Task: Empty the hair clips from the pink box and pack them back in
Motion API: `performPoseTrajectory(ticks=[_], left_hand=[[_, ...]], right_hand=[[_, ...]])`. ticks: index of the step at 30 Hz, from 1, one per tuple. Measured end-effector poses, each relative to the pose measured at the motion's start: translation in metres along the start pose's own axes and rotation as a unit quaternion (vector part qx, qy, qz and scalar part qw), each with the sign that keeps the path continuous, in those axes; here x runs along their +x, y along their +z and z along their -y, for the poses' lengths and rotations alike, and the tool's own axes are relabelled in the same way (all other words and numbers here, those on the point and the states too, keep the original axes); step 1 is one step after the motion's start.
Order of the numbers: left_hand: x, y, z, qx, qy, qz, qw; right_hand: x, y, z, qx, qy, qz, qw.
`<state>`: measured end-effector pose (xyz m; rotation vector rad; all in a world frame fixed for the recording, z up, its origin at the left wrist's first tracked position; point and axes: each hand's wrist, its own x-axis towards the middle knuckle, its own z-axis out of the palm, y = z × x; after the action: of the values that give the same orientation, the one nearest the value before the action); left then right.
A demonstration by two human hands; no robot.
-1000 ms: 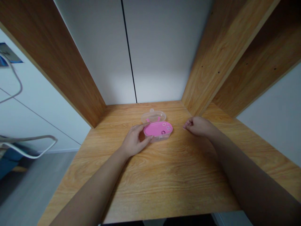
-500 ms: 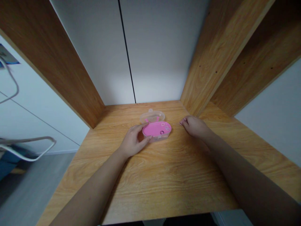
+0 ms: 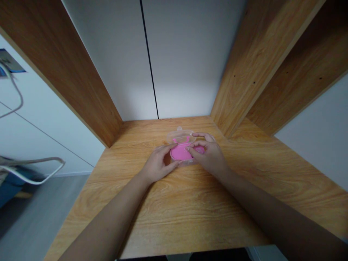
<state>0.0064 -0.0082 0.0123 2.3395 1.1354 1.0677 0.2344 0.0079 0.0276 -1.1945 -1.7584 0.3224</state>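
An oval clear plastic box [image 3: 179, 152] with a pink inside top surface stands on the wooden desk, its see-through lid [image 3: 181, 135] hinged back behind it. My left hand [image 3: 157, 164] grips the left end of the box, fingers at the far side and thumb at the near side. Over the right half of the pink surface is my right hand [image 3: 210, 156]. Its thumb and index finger pinch a small pale ring [image 3: 186, 148] just above or on the pink; I cannot tell which. The other fingers stretch out near the lid. That hand hides the right end of the box.
The wooden desk [image 3: 168, 206] lies between a wooden side panel [image 3: 81, 79] on the left and a wooden upright [image 3: 244, 83] on the right. White panels [image 3: 185, 65] close the back. A white cable [image 3: 51, 170] hangs at the far left.
My right hand has moved left from the bare desk onto the box, bringing the small ring over the pink surface. My left hand keeps its hold on the box.
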Motion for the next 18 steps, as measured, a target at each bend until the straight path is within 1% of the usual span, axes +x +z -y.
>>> performPoseTrajectory(ticks=[11,18], left_hand=[[-0.001,0.0013,0.0028,0.003,-0.005,0.007,1.0],[-0.0013,0.0001,0.0009,0.007,-0.001,0.003,1.0]], right_hand=[[-0.0001,0.0033,-0.0018,-0.013,0.019,-0.011,1.0],[-0.0003,0.002,0.0008,0.005,0.029,0.0,1.0]])
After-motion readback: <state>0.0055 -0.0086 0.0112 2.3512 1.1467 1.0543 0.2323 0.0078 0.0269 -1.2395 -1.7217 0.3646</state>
